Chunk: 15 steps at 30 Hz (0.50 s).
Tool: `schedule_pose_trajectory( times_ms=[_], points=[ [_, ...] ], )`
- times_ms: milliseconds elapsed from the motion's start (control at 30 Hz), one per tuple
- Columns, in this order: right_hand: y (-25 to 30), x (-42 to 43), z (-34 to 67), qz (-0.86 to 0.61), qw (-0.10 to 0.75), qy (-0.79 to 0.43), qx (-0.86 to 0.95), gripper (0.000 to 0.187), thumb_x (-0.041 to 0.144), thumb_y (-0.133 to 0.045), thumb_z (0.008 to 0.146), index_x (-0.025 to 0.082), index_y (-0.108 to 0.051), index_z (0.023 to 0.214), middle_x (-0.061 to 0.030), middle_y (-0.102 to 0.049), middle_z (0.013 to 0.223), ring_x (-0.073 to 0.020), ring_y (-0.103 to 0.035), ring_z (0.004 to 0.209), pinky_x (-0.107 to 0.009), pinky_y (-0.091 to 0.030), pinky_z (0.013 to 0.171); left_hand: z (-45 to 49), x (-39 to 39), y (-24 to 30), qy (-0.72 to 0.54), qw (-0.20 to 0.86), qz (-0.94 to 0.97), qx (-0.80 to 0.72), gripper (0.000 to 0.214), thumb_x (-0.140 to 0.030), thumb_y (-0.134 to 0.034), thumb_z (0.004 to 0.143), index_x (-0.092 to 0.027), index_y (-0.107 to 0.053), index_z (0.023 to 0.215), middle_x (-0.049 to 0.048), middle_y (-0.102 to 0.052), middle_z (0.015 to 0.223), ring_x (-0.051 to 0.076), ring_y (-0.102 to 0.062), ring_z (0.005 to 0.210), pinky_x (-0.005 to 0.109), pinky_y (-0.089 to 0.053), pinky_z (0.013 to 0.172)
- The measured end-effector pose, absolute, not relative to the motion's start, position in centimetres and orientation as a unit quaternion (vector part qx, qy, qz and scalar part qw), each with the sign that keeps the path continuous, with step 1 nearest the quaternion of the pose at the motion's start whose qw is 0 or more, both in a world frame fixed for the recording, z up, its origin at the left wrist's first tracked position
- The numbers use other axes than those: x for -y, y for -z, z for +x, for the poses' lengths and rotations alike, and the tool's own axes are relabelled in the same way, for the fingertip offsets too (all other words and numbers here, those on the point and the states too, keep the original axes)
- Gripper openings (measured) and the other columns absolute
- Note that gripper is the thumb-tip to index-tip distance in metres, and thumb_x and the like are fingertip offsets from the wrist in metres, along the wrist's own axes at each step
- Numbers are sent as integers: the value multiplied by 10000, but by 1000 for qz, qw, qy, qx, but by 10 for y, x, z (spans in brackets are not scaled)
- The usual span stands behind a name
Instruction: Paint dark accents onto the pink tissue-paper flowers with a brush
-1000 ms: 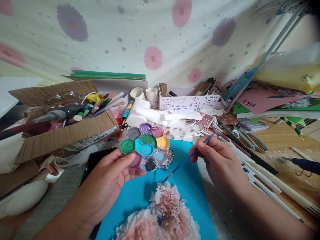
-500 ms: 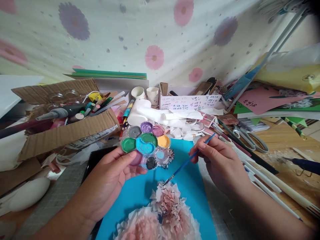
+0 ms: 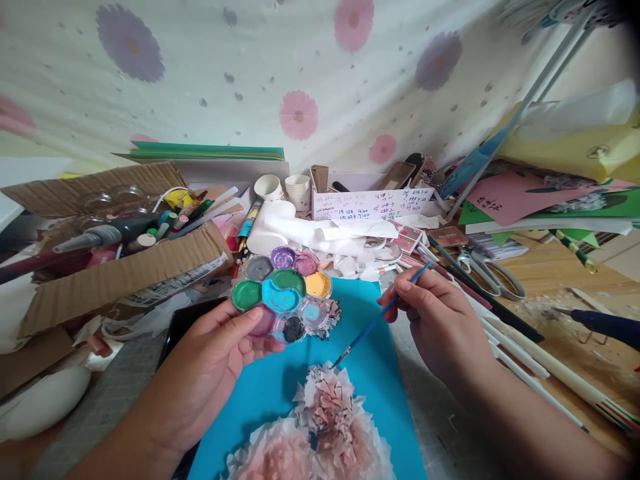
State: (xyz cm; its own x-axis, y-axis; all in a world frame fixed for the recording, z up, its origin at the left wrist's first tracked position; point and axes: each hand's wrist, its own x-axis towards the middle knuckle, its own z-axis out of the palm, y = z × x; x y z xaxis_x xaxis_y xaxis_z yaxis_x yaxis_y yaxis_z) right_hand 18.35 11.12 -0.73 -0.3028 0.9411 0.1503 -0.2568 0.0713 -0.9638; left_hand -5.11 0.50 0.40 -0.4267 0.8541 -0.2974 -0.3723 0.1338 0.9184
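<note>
My left hand (image 3: 220, 360) grips a flower-shaped paint palette (image 3: 283, 293) by its near left edge, thumb on top. Its round wells hold green, blue, purple, grey, yellow, black and other paints. Between the thumb and fingers of my right hand (image 3: 435, 320) is a thin blue paintbrush (image 3: 373, 323), slanting down to the left. The brush tip is at the top edge of a crumpled tissue-paper flower (image 3: 330, 400), white and pink with dark-edged petals. That flower and a paler one (image 3: 275, 450) lie on a bright blue sheet (image 3: 385, 373). Part of another dark-edged flower shows behind the palette.
A cardboard box (image 3: 125, 273) full of pens and tubes stands at left. Paper cups (image 3: 299, 192), white tissue (image 3: 340, 233) and a written-on white box (image 3: 370, 203) line the back. Scissors (image 3: 493, 273), sticks (image 3: 520, 367) and a blue-handled tool (image 3: 605, 323) lie at right.
The whole view has shifted slightly, so most things appear a little further left. Both hands keep their holds, and the brush tip stays at the flower's upper edge.
</note>
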Motion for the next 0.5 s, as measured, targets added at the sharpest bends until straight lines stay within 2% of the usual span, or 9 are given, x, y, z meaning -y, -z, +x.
schedule_pose_trajectory(
  times_ms=[367,500],
  points=[
    [9,-110,183,-318,464,-594,576,213,329,-686,898,208,-689,724,-2,-676,673,-150,-630,605,-271,-503,610,-52,-4,-3,-609,493,195,-590,230,-349,-887,619,-244,-766,784,41,-753,776,240,-659,724,377,-606,651],
    [7,-108,184,-298,477,-603,566,184,312,-686,909,210,-699,756,7,-694,700,-133,-643,624,-246,-520,620,-52,-3,-2,-604,504,197,-585,193,-329,-857,664,-240,-770,812,46,-733,764,239,-642,725,393,-600,666]
  ],
)
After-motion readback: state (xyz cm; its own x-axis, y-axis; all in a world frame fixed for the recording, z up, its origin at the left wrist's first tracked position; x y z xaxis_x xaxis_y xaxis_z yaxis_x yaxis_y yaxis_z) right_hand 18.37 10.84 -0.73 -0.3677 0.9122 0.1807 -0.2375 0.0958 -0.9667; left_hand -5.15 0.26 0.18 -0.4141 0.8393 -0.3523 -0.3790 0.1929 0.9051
